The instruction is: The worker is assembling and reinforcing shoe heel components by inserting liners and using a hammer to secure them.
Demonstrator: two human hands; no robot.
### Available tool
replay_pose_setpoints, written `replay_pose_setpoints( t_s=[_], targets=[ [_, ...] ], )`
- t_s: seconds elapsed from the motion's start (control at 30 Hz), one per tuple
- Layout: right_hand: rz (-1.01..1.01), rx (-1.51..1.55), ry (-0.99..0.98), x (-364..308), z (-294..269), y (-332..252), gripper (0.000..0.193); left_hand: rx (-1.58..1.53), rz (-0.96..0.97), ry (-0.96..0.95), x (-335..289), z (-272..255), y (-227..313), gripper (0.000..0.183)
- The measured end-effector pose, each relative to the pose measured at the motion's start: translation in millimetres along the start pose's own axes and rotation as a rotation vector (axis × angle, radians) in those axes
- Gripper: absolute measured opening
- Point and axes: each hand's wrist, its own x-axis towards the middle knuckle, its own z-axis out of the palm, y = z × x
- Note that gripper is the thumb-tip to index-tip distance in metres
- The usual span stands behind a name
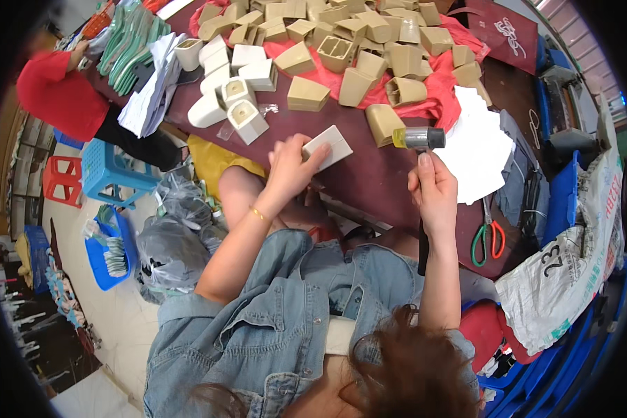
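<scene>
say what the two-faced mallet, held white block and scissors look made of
Two-faced mallet: probably metal-bodied, given its grey sheen; translucent yellow and dark ends suggest plastic or rubber. White block: likely molded plastic, from its smooth, satin-looking faces and crisp edges. Scissors: grey, metal-looking blades; smooth, bright green and red handles, likely plastic.

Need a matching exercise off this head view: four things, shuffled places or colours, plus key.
Things:
1. Two-faced mallet
2. Scissors
3. White block
4. Blue stool

Places or colours:
A. Next to a red stool
B. Held in the left hand
C. Held in the right hand
D. One green handle and one red

Right pairs: 1-C; 2-D; 3-B; 4-A
</scene>
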Motion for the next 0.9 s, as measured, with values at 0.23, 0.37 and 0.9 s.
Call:
replay_pose_setpoints(
  t_s=[0.23,0.37,0.9],
  targets=[
    [-0.042,-0.300,-0.131,12.0,37.8,40.5,0.031,-0.594,0.148,0.317,17.2,15.2,-33.0,0.042],
    [-0.087,-0.331,-0.059,18.4,39.2,42.5,0.031,-0.113,0.357,0.189,-4.6,17.3,-27.8,0.044],
    [-0.113,-0.019,-0.189,46.0,90.8,54.2,0.036,-0.429,0.231,0.191,-2.3,14.1,-27.6,0.048]
  ],
)
